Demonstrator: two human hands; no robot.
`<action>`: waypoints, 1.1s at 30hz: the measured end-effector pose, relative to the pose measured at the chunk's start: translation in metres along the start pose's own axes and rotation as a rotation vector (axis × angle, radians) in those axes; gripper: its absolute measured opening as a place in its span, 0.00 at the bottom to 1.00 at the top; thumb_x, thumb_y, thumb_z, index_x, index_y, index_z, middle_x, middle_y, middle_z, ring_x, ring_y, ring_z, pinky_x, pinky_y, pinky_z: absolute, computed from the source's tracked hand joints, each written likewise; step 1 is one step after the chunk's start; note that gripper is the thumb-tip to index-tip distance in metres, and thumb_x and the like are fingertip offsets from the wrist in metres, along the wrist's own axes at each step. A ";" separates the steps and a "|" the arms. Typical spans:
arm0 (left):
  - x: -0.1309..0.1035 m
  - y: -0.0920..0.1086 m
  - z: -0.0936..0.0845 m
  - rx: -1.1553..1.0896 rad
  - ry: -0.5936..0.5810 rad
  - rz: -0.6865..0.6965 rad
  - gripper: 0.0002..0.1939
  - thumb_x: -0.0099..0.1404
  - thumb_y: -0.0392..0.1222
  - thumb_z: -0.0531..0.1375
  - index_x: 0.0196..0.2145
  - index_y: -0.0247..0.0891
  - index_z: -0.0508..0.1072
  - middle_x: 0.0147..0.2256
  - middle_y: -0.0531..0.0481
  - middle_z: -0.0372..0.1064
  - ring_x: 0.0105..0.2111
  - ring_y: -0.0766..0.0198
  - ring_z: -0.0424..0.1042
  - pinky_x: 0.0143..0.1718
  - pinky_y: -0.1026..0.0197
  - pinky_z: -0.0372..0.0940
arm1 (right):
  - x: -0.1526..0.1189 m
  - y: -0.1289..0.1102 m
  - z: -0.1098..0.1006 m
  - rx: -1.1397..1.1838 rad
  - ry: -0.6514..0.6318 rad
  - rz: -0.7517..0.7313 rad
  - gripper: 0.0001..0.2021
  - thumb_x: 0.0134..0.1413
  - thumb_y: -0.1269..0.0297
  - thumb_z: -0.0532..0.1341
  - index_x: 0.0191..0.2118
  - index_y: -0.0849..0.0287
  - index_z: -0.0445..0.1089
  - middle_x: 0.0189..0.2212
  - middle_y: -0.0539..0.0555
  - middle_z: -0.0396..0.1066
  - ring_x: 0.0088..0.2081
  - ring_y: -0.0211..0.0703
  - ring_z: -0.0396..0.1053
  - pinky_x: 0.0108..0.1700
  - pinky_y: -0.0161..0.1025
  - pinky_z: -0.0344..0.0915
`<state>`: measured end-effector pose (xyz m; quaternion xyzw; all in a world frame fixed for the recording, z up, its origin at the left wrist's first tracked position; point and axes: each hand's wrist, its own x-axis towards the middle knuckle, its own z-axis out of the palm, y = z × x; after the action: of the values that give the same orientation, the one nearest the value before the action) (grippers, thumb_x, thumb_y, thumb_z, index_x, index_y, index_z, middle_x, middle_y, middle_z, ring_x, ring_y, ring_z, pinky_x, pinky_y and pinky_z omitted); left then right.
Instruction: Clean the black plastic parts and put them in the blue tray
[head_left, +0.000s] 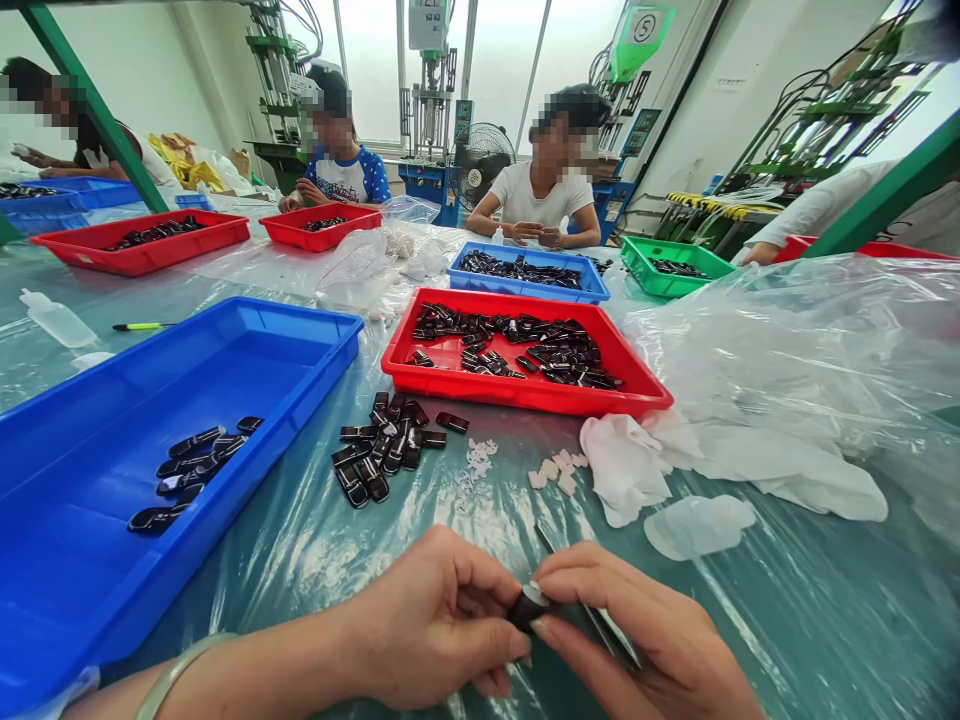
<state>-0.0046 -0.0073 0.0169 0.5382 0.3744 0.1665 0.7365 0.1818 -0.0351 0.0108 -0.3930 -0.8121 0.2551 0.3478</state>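
Observation:
Between the fingertips of my left hand (420, 620) is a small black plastic piece (522, 612), gripped by thumb and forefinger. A small white pad (535, 593) sits on its end. My right hand (652, 630) pinches at that same end with thumb and forefinger, touching the pad. Slim metal tweezers (609, 634) lie across the right hand, held under its fingers, their tips pointing away from me. Beyond my hands are a loose pile of glossy black pieces (394, 440), white scraps (480, 460) and several pale pads (559, 470).
A large blue tray (300, 385) at left holds several black pieces; a red tray (525, 392) ahead holds many. At right are a white cloth (622, 470), a squeeze bottle (697, 527) and plastic sheeting (810, 350). Co-workers sit across the table beside more trays.

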 end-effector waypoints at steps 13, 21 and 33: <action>0.001 0.002 0.001 -0.089 -0.064 -0.046 0.06 0.50 0.36 0.58 0.26 0.30 0.72 0.18 0.52 0.64 0.20 0.70 0.66 0.25 0.69 0.64 | 0.003 -0.001 -0.004 0.096 -0.007 -0.023 0.08 0.52 0.77 0.57 0.35 0.56 0.67 0.30 0.53 0.71 0.31 0.38 0.71 0.32 0.31 0.69; -0.002 0.002 0.001 -0.089 -0.075 -0.077 0.06 0.48 0.35 0.57 0.25 0.31 0.71 0.18 0.53 0.63 0.19 0.71 0.65 0.24 0.69 0.63 | 0.001 -0.001 -0.003 0.135 -0.043 0.017 0.07 0.53 0.76 0.57 0.35 0.56 0.67 0.30 0.53 0.70 0.31 0.38 0.70 0.33 0.32 0.69; -0.001 0.000 -0.003 -0.034 -0.074 -0.053 0.06 0.50 0.36 0.58 0.26 0.31 0.71 0.18 0.54 0.63 0.20 0.70 0.66 0.24 0.69 0.62 | 0.003 -0.003 0.001 0.118 -0.054 -0.004 0.10 0.53 0.77 0.56 0.35 0.53 0.65 0.31 0.52 0.70 0.32 0.38 0.71 0.34 0.31 0.69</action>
<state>-0.0072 -0.0057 0.0168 0.5214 0.3582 0.1333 0.7629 0.1788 -0.0346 0.0133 -0.3629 -0.8057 0.3123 0.3487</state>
